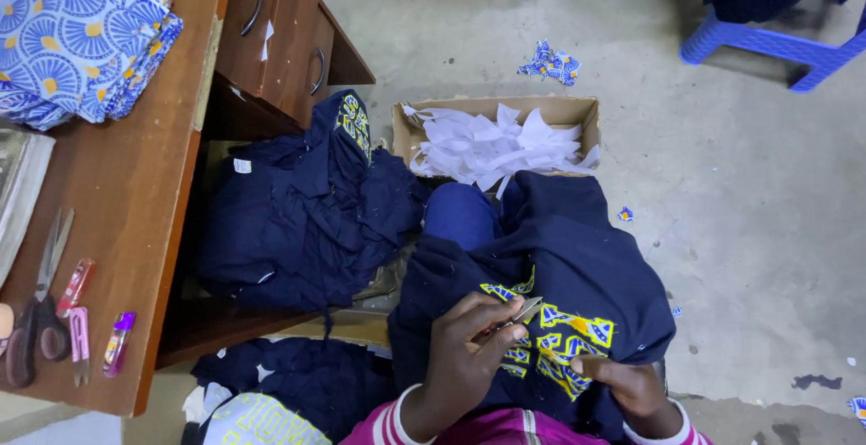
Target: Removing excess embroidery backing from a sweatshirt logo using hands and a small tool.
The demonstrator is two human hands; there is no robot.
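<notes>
A navy sweatshirt (pixel 577 256) with yellow and blue appliqué lettering (pixel 564 332) lies over my lap. My left hand (pixel 460 359) is shut on a small metal thread snipper (pixel 521 312), whose tip rests on the lettering. My right hand (pixel 631 382) grips the fabric at the lower right edge of the lettering and holds it down. Both wrists show pink sleeves with white stripes.
A pile of navy garments (pixel 307 211) lies by a wooden desk (pixel 135 183) with drawers (pixel 280 30). Scissors (pixel 41 301), small cutters (pixel 79 341) and folded blue patterned fabric (pixel 77 35) sit on the desk. A cardboard box of white paper scraps (pixel 496 138) and a blue plastic stool (pixel 776 44) stand on the concrete floor.
</notes>
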